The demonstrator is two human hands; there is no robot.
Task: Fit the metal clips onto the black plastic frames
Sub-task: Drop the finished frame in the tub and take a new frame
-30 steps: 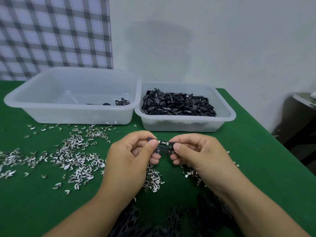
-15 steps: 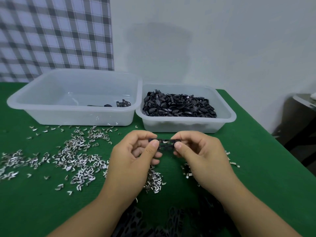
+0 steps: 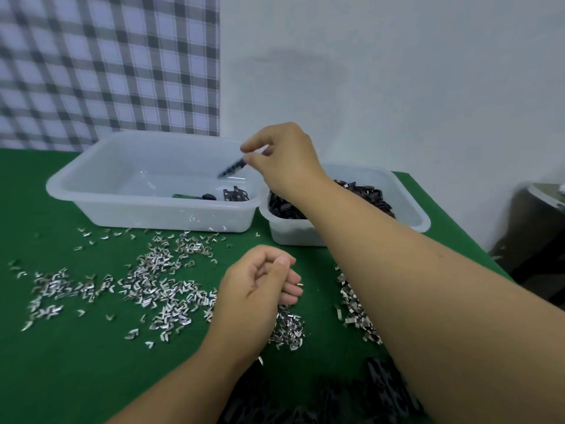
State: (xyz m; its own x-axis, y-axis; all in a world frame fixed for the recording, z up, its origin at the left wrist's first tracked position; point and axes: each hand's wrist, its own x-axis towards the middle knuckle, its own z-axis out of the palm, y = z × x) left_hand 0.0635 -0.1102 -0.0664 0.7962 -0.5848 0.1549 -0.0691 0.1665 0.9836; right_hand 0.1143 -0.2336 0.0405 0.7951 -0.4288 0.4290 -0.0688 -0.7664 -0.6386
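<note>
My right hand [image 3: 284,166] reaches out over the left clear bin [image 3: 91,191]. Its fingertips pinch one end of a black plastic frame [image 3: 232,170], which is blurred and slants down into the bin. A few finished frames [image 3: 235,194] lie on that bin's floor. The right clear bin [image 3: 409,209] holds a heap of black frames [image 3: 367,195], partly hidden by my right forearm. My left hand [image 3: 260,289] hovers low over the green table with its fingers loosely curled and nothing visible in them. Several metal clips [image 3: 159,280] lie scattered to its left and beneath it.
The green table [image 3: 76,377] runs back to a white wall and a checked cloth. More clips [image 3: 354,313] lie under my right forearm. Dark frames [image 3: 336,399] sit at the near edge. A dark piece of furniture [image 3: 538,240] stands past the table's right edge.
My hands have parted. The right hand has carried the black frame up and to the left, over the left bin. The left hand has let go and stayed low.
</note>
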